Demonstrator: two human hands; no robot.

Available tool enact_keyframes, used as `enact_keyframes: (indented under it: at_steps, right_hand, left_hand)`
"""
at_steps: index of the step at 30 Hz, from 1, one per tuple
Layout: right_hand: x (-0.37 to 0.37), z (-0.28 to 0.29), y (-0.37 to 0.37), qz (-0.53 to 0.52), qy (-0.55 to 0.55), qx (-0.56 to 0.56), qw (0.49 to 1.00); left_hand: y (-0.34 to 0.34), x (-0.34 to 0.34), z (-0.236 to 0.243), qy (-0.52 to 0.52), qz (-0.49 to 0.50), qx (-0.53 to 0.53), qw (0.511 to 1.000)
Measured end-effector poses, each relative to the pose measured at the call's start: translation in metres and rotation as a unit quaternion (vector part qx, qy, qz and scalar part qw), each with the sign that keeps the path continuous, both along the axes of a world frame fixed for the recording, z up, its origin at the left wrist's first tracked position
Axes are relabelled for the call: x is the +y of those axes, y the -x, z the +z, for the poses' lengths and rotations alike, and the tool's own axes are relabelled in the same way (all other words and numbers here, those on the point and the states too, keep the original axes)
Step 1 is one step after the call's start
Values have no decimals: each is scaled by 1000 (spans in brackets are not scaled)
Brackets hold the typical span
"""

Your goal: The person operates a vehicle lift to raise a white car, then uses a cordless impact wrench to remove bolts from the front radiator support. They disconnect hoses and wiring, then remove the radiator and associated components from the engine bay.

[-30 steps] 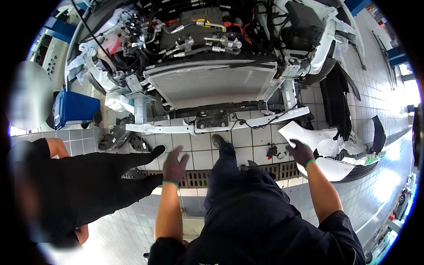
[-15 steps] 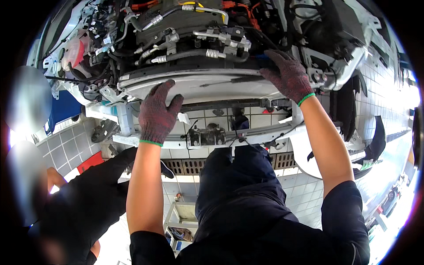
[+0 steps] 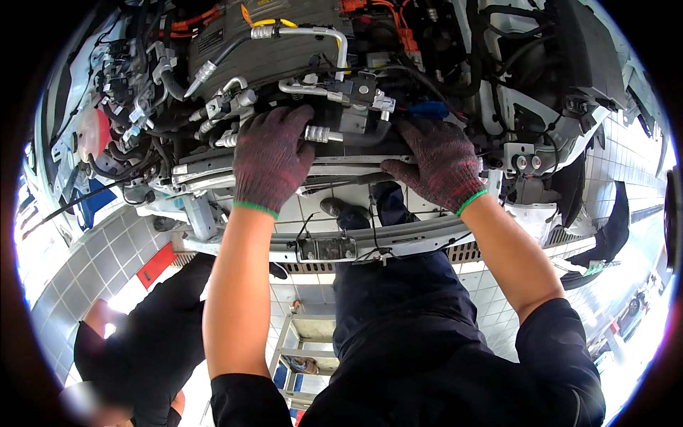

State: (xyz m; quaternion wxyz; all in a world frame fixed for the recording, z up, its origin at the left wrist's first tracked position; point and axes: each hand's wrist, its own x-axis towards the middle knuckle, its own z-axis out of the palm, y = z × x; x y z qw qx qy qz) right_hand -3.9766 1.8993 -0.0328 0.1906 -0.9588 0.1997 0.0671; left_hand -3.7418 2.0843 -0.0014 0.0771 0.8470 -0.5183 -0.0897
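Observation:
A thin silvery radiator (image 3: 341, 171) lies across the front of an open car, seen nearly edge-on. My left hand (image 3: 274, 156), in a dark maroon knit glove with a green cuff, reaches over its upper edge. The fingers bend over that edge, and the thumb is on the side facing the hose with a ribbed metal sleeve (image 3: 321, 134). My right hand (image 3: 441, 164), gloved alike, closes over the radiator's right part, thumb pointing left along the edge. Its fingertips are partly hidden near a blue part (image 3: 429, 109).
Beyond my hands are metal pipes (image 3: 309, 32), orange cables (image 3: 403, 32) and a pink-and-white reservoir (image 3: 94, 134). A pale crossbeam (image 3: 413, 238) spans nearer me. Another person in dark clothes (image 3: 153, 341) is at the left; a metal step stand (image 3: 313, 327) is below.
My left hand has moved forward and right onto the radiator. My right hand has moved slightly down and left. The radiator's broad silver face has turned nearly edge-on. The person at the left has shifted.

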Motion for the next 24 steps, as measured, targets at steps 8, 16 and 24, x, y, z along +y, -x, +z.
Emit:
enact_keyframes:
  at_steps: [8, 16, 24]
  right_hand:
    - [15, 4, 4, -17, -8, -28, 999]
    - [34, 6, 4, -21, 30, -19, 999]
    - [40, 0, -1, -33, 32, -17, 999]
  left_hand:
    - [-15, -7, -9, -45, -23, 107, 993]
    - [-16, -13, -17, -24, 7, 107, 994]
    - [-21, 13, -25, 98, -48, 74, 991]
